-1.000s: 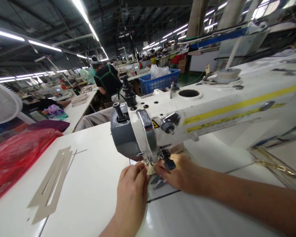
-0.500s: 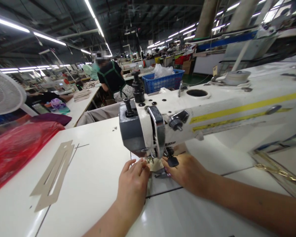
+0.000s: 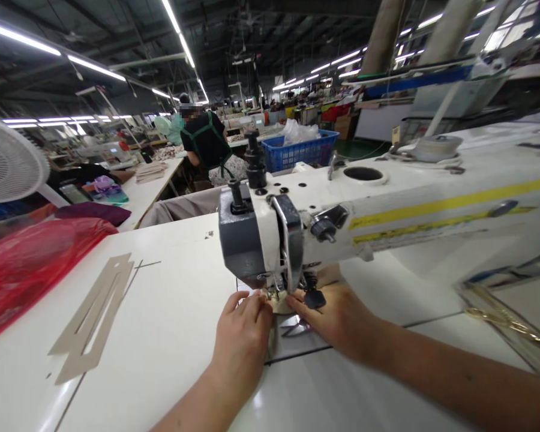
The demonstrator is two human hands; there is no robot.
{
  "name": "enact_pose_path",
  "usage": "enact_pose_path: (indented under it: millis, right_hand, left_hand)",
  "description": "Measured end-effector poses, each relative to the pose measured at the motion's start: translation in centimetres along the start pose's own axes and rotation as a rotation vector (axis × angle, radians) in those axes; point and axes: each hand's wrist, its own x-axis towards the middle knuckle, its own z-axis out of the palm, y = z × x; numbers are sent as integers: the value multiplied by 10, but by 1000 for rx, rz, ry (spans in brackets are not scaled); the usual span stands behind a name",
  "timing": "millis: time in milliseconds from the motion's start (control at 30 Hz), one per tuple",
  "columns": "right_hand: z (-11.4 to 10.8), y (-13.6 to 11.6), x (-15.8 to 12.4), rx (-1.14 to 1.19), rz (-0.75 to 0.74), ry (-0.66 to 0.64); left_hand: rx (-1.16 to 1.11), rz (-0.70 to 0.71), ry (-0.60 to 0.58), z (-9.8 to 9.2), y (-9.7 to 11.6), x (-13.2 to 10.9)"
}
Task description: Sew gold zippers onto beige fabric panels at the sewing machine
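Left hand (image 3: 243,339) pinching small cream fabric piece (image 3: 278,305) under white industrial sewing machine (image 3: 283,237) head; right hand (image 3: 337,321) just beside it, fingers extended, can't tell if gripping.

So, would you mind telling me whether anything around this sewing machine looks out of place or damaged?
Nothing looks damaged or spilled. The one untidy thing is the red plastic bag, lying loosely bunched at the edge of the white table, left of the sewing machine.

The right hand (image 3: 337,321) partly hides the small pale piece (image 3: 278,306).
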Motion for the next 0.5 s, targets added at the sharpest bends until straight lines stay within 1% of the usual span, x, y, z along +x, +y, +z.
enact_pose_path:
  millis: [67, 167, 233, 333, 400, 433, 500]
  right_hand:
    - [0, 2, 2, 110, 38, -32]
    - [-1, 6, 5, 270, 177, -62]
    - [-1, 7, 7, 323, 269, -65]
    - [-3, 7, 9, 319, 395, -70]
    - [-5, 5, 8, 277, 447, -90]
    - [-6, 5, 7, 247, 446, -103]
    - [-8, 4, 3, 165, 399, -126]
  left_hand:
    - [-1, -14, -1, -1, 0, 1]
    - [-48, -61, 3, -2, -1, 2]
    - [-102, -98, -12, -5, -2, 4]
    - [-145, -159, -75, -8, -3, 7]
    - [-144, -196, -128, -9, -3, 9]
    - [-140, -214, -155, -10, -4, 10]
    - [-129, -242, -207, -10, -3, 12]
